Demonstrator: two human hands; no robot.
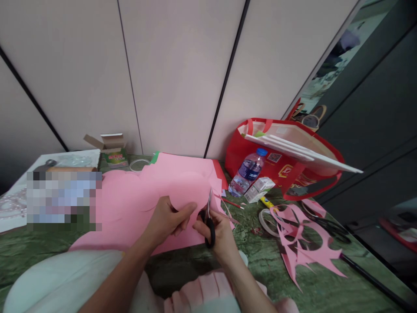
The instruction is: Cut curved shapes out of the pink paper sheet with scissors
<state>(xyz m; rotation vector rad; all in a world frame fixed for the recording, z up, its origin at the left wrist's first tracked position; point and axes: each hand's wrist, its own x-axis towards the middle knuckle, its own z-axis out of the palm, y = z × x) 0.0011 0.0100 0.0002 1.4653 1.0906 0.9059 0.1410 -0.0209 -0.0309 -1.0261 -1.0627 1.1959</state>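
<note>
Pinched between the thumb and fingers of my left hand [172, 217] is a rounded piece of pink paper [189, 191]. My right hand [220, 232] grips a pair of scissors [209, 228] by its black handles, the blades pointing up and away at the right edge of that piece. Thin pink strips hang just right of the blades. Under both hands lie larger pink sheets [127, 206], spread over the green marbled surface [257, 261]. Exactly how far apart the blades are I cannot make out.
A water bottle [247, 171], a small white carton [259, 189] and a red bag [241, 143] stand at right. Pink paper offcuts [302, 239] lie near a tape roll [269, 222] and a dark rod [374, 274]. An opened box [114, 154] sits back left, by the wall.
</note>
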